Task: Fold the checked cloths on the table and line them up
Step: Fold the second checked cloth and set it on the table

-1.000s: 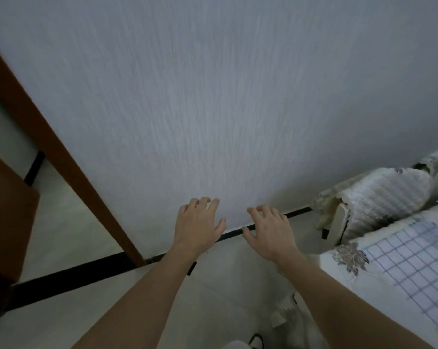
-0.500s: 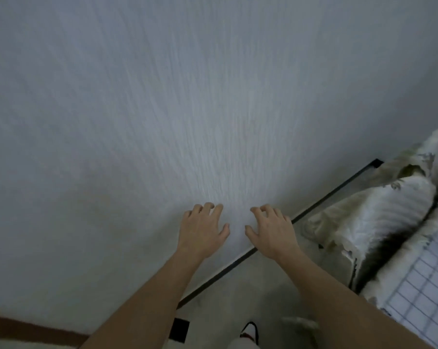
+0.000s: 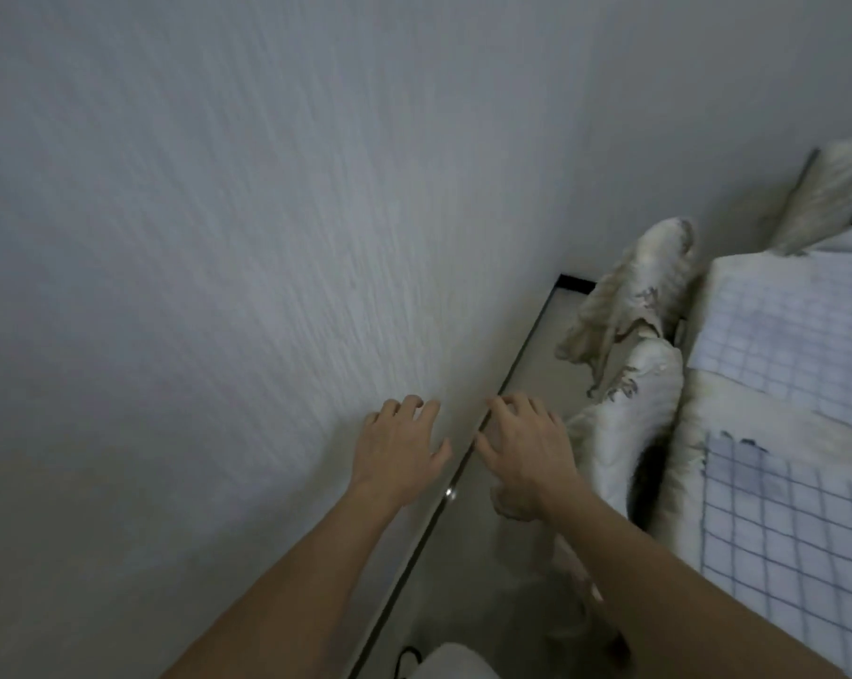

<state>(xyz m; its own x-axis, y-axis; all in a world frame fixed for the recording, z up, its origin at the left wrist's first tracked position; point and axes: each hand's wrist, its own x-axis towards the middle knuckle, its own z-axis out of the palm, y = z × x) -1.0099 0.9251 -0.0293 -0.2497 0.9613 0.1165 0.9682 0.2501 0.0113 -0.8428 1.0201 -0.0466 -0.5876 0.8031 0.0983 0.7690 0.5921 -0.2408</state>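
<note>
Two white cloths with blue checks lie on the table at the right edge: one (image 3: 781,335) farther back, one (image 3: 796,541) nearer me. My left hand (image 3: 399,453) and my right hand (image 3: 526,448) are held out side by side in front of the white wall, fingers spread and slightly bent, holding nothing. Both hands hang in the air left of the table, apart from the cloths.
A textured white wall (image 3: 267,237) fills the left and middle. A dark skirting strip (image 3: 502,389) runs along its foot above a pale floor. The white tablecloth (image 3: 629,433) with a floral border hangs in folds over the table's left edge.
The view has swung to the right: the brown wooden frame has gone from sight and more of the table with both checked cloths shows. The hands keep the same spread pose.
</note>
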